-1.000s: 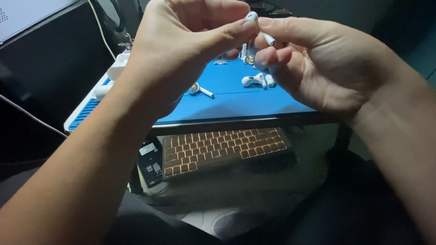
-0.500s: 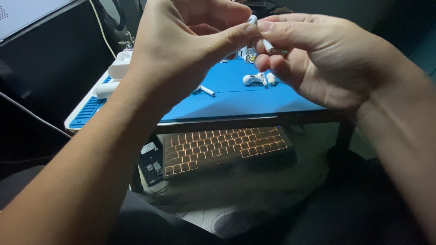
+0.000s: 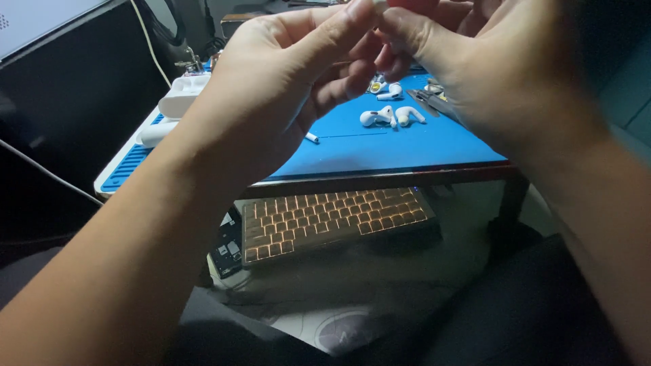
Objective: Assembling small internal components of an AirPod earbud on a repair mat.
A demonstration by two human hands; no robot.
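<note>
My left hand (image 3: 285, 88) and my right hand (image 3: 495, 74) are raised close together above a blue work mat (image 3: 407, 146). Their fingertips meet at the top edge of the head view and pinch a small white earbud part (image 3: 377, 4), which is mostly cut off by the frame. Below the hands, two white earbuds (image 3: 388, 116) lie side by side on the mat. A short white stem piece (image 3: 312, 137) lies to their left, partly behind my left hand.
A white charging case (image 3: 182, 98) sits at the mat's left end. Small metal tools (image 3: 434, 102) and more earbud parts (image 3: 385, 88) lie at the back right. A backlit keyboard (image 3: 332, 220) rests under the table's front edge. A dark monitor (image 3: 61, 74) stands left.
Both hands have risen toward the camera, so the pinched white part now sits at the frame's top edge. The earbuds on the mat have not moved.
</note>
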